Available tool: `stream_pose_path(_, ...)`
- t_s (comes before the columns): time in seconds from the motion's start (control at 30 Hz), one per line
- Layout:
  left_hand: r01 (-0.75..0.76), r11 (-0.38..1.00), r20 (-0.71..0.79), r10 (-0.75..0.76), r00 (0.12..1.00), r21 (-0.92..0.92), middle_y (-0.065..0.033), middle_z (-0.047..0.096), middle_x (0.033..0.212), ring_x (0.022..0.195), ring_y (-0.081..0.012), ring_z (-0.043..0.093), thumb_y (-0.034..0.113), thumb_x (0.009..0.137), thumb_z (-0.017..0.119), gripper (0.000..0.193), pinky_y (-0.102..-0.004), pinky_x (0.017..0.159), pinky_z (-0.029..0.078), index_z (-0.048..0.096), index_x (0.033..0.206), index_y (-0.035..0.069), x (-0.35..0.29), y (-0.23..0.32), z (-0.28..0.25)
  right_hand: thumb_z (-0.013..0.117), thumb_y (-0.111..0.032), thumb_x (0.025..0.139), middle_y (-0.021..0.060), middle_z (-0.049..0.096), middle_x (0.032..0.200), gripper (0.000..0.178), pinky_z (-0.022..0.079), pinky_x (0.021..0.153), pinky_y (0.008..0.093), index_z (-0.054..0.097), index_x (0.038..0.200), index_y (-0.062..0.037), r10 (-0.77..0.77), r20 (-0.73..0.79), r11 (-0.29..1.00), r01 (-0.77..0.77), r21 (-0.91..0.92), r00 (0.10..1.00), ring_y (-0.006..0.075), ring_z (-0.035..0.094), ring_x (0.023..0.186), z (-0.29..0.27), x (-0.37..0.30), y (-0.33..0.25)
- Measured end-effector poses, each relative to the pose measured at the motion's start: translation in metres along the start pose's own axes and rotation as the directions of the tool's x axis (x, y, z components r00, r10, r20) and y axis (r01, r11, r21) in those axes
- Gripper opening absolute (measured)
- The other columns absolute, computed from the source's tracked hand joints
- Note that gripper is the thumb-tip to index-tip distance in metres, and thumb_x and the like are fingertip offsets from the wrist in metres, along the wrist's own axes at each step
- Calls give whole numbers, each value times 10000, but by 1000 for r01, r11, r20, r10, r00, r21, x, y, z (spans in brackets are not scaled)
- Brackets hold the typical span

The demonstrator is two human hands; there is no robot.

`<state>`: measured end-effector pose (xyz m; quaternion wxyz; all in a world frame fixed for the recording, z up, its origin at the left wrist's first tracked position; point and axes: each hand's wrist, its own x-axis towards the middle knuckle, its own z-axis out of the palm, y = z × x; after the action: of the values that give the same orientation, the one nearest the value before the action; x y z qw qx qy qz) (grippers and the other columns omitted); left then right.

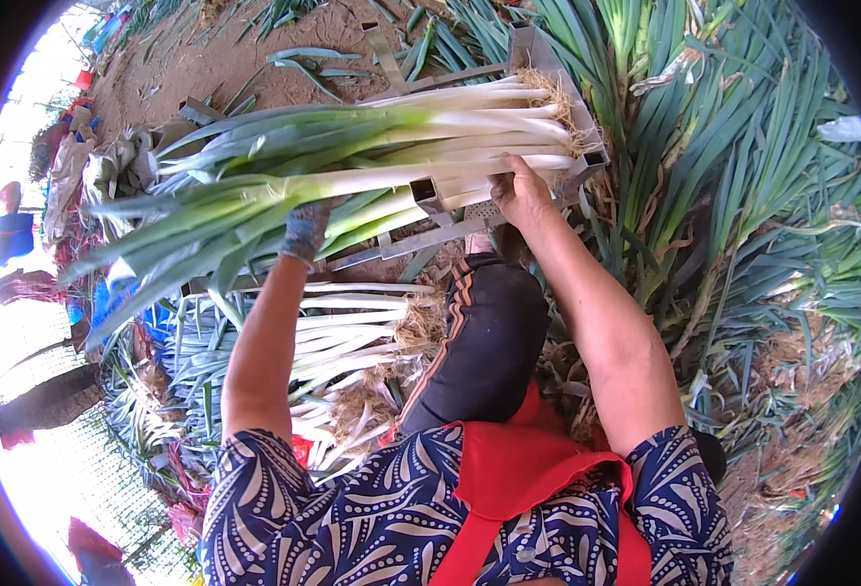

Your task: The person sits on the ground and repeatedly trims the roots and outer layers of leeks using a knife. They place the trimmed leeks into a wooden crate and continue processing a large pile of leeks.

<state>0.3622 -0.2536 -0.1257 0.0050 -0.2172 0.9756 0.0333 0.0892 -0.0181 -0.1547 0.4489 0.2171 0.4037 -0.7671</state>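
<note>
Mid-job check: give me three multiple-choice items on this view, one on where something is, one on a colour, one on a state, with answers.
1. Where does the bundle of leeks lie?
A. on a metal frame
B. in a blue bucket
C. on the person's lap

2. What colour is the apron?
A. yellow
B. red
C. white

3. What is the right hand doing?
A. hanging free
B. holding a knife
C. resting on the root end of the leeks

Answers: 1 A, the stalks lie across the grey metal frame. 2 B, red cloth shows over the patterned shirt. 3 C, the bare hand touches the white stalks near the roots, while the gloved left hand is under the green part.
</note>
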Motion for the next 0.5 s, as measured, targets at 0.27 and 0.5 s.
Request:
stream_pose_path(0.27,-140,986,-130,128,983,-87,-143,664,1034,898,-323,653,348,780,746,369,-381,778,538,671,1067,128,-21,33,6,670,-181,831,99,579,686,202,375,434,274,568,902,-22,-13,-61,992,5,-128,998,180,527,528,-3,2,1)
stream_pose_path(0.5,-177,984,-195,170,966,-20,-127,679,1001,855,-331,661,312,843,657,284,-420,741,551,673,1096,184,-21,31,-2,670,-166,823,96,596,708,194,371,420,264,567,905,-24,-10,-33,991,6,-134,999,170,545,537,-4,0,0)
